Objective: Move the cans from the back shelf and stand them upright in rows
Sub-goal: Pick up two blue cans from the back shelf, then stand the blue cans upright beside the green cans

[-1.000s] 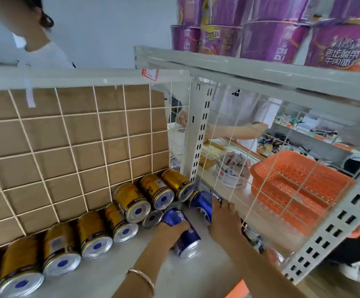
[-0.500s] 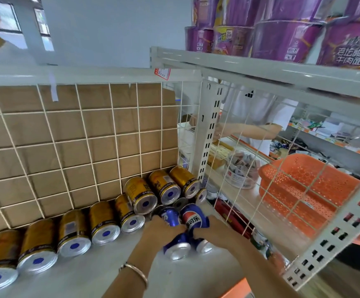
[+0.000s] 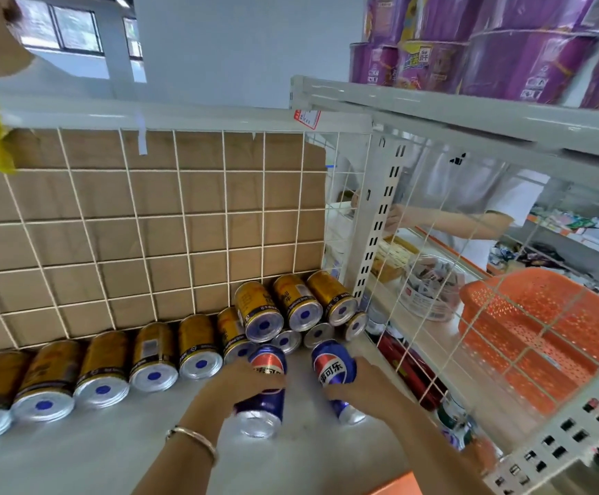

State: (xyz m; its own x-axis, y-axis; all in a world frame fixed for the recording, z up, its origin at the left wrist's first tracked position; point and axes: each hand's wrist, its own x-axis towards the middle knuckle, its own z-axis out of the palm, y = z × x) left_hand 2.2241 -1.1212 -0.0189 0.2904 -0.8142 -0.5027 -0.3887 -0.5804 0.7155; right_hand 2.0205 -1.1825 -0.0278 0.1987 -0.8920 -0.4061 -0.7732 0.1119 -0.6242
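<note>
Two blue Pepsi cans lie on their sides on the white shelf board (image 3: 76, 459). My left hand (image 3: 233, 387), with a bracelet on its wrist, grips the left blue can (image 3: 264, 394). My right hand (image 3: 366, 384) grips the right blue can (image 3: 333, 369). The two cans are a hand's width apart, bottoms toward me. Behind them a row of gold cans (image 3: 155, 359) lies on its side along the back grid, and three more gold cans (image 3: 294, 305) are stacked on top at the right end.
A wire grid backed with cardboard (image 3: 148, 226) closes the back; a wire side panel and slotted post (image 3: 373, 237) close the right. Beyond it are an orange basket (image 3: 541, 323) and another person's arm (image 3: 448, 219). Purple noodle cups (image 3: 487, 44) sit on the shelf above.
Both hands have drawn the two blue cans forward from the stacked gold cans, and the cans have moved apart. The camera has swung left and up.
</note>
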